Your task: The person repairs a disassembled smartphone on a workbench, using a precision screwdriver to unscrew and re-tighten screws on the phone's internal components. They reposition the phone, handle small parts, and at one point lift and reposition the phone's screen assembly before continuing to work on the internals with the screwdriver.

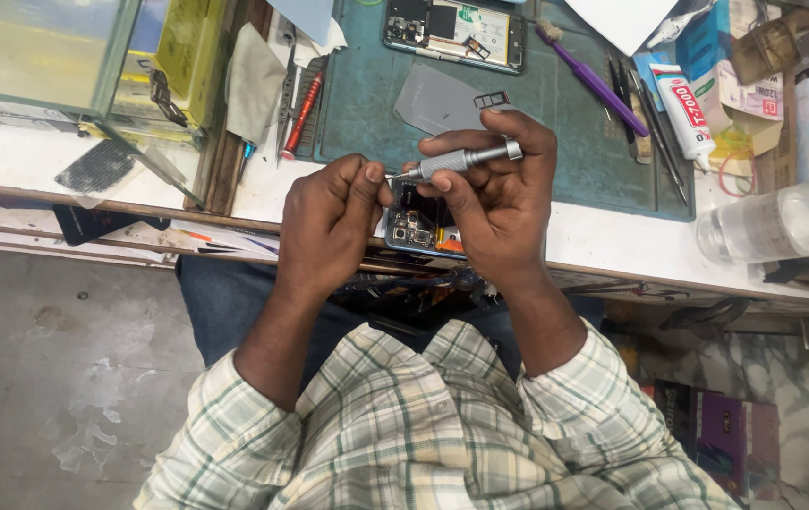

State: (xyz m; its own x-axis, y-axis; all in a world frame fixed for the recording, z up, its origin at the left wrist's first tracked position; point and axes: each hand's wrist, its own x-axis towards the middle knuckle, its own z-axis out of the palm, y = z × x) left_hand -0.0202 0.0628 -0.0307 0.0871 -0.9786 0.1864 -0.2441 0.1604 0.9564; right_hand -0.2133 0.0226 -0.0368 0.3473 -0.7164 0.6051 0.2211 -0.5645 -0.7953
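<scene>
Right hand (494, 203) grips a grey metal screwdriver (456, 161), tip pointing to 9 o'clock at the left hand's fingertips. Left hand (329, 222) is clenched, thumb and fingers pinched at the driver tip. Opened phone (418, 229) sits under both hands at the bench edge. Second opened phone (454, 33) lies at 12 o'clock on a teal mat (366, 104); glue tube (685, 110) at 2 o'clock.

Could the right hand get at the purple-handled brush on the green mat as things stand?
Probably not at once: the right hand is closed around a silver screwdriver. The purple-handled brush itself lies uncovered beyond.
</scene>
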